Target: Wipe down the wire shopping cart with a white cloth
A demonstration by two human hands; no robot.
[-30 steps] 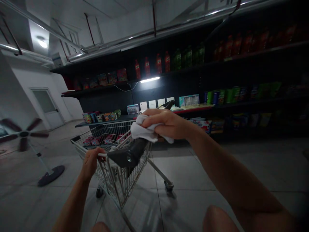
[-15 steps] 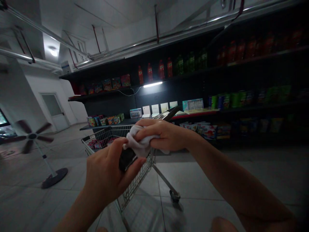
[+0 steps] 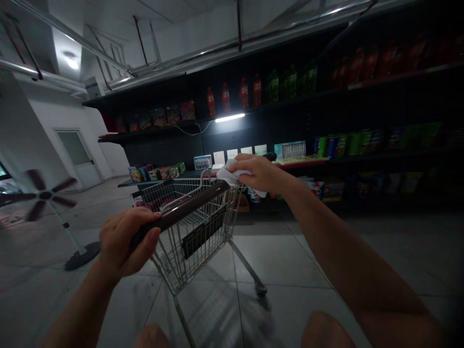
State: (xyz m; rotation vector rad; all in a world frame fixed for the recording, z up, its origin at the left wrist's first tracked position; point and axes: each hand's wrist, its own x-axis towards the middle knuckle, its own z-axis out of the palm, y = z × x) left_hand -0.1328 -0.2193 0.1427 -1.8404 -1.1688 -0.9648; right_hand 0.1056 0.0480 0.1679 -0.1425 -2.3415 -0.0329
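Note:
A metal shopping cart [image 3: 203, 224] stands in front of me with its dark handle [image 3: 192, 205] running from lower left to upper right. My left hand [image 3: 126, 239] is wrapped round the handle's near left end. Toward the far right end, my right hand [image 3: 257, 171] grips a white cloth [image 3: 232, 176] and presses it round the handle. Parts of the cloth hang below my fingers. Some reddish packs [image 3: 145, 198] lie in the basket, partly hidden by the wire and the handle.
Black shelving [image 3: 163, 150] spans the back, with red bottles [image 3: 244, 93], green bottles, cans and boxed goods. A lit tube [image 3: 230, 118] hangs under one shelf. On the left a standing fan [image 3: 45, 195] rests on a round base. A door [image 3: 78, 157] is behind it.
My hands have moved apart: the left slid down to the handle's near end, the right went up along it with the cloth. More of the handle now shows between them.

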